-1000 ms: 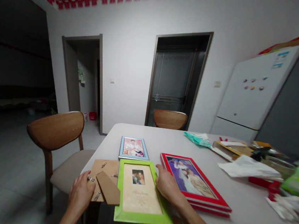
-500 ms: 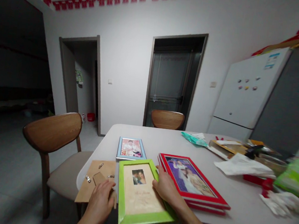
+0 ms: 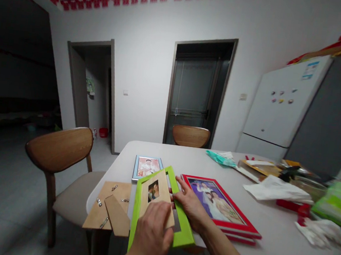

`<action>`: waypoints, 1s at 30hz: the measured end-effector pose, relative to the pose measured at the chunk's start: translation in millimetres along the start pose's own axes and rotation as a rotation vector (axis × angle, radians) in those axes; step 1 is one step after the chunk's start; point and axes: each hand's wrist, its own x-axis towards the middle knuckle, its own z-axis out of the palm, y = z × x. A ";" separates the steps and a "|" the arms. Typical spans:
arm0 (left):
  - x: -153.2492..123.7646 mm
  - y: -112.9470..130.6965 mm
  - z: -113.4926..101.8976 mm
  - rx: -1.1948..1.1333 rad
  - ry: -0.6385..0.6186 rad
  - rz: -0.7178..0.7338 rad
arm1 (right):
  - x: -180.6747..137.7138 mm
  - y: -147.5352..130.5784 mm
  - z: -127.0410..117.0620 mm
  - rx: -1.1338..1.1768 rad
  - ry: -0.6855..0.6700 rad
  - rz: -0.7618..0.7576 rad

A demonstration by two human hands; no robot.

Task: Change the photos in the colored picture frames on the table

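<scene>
My left hand (image 3: 151,233) is closed over the lower part of a cream photo insert card (image 3: 163,191), which carries a small picture of two people. The card sits tilted inside a lime-green picture frame (image 3: 186,232), and a gap shows along its right side. On the frame's right edge, my right hand (image 3: 192,207) grips, some fingertips reaching into the opening by the card. Left of the frame lies a brown backing board (image 3: 95,219) with metal clips and a stand leg (image 3: 117,215). The card's lower end is hidden by my left hand.
Behind the green frame lies a blue picture frame (image 3: 135,168). Stacked red picture frames (image 3: 233,225) are just right of my right hand. Farther right are white paper (image 3: 276,189), white gloves (image 3: 320,232) and a green bag (image 3: 337,206). A wooden chair (image 3: 60,148) stands left.
My left hand has moved right from the backing board onto the insert card. The card has shifted left within the green frame, which has turned and tilted. The board's stand leg is now uncovered.
</scene>
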 end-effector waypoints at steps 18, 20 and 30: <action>-56.4 -88.9 -56.9 0.135 0.063 -0.676 | 16.4 51.1 -33.8 -1.498 0.038 -0.163; -58.4 -90.1 -55.8 0.214 0.034 -0.648 | 15.2 52.7 -32.9 -1.521 0.046 -0.166; -63.3 -93.4 -47.8 0.453 0.026 -0.202 | 9.5 60.0 -33.3 -1.507 0.060 -0.221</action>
